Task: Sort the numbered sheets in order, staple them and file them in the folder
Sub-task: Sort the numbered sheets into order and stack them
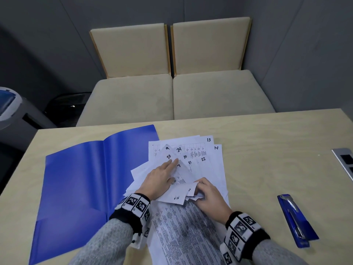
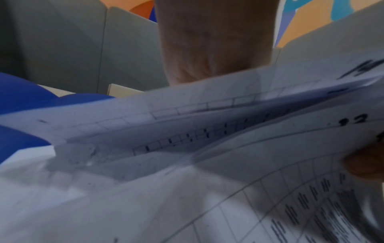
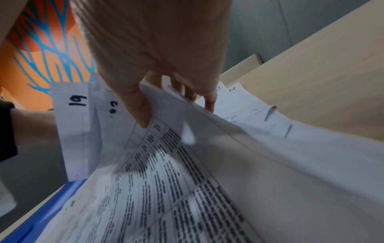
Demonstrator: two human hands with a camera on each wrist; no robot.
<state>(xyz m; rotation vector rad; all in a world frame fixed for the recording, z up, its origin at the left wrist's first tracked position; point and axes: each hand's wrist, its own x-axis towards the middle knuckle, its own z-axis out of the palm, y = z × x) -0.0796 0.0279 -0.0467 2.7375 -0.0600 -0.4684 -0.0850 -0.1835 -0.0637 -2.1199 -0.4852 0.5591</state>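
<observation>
Many numbered sheets (image 1: 202,163) are fanned on the table (image 1: 267,140) beside the open folder (image 1: 80,178) (stapler (image 1: 295,219) right), pressed by the left hand (image 1: 160,178) with straight fingers; the right-wrist view shows sheet corners pinched by the right hand (image 3: 158,65).

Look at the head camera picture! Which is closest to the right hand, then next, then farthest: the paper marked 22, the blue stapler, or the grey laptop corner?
Measured from the right hand:
1. The sheet marked 22, just beyond the hand in the paper pile.
2. The blue stapler, lying off to the right on the table.
3. The grey laptop corner, at the table's far right edge.
</observation>
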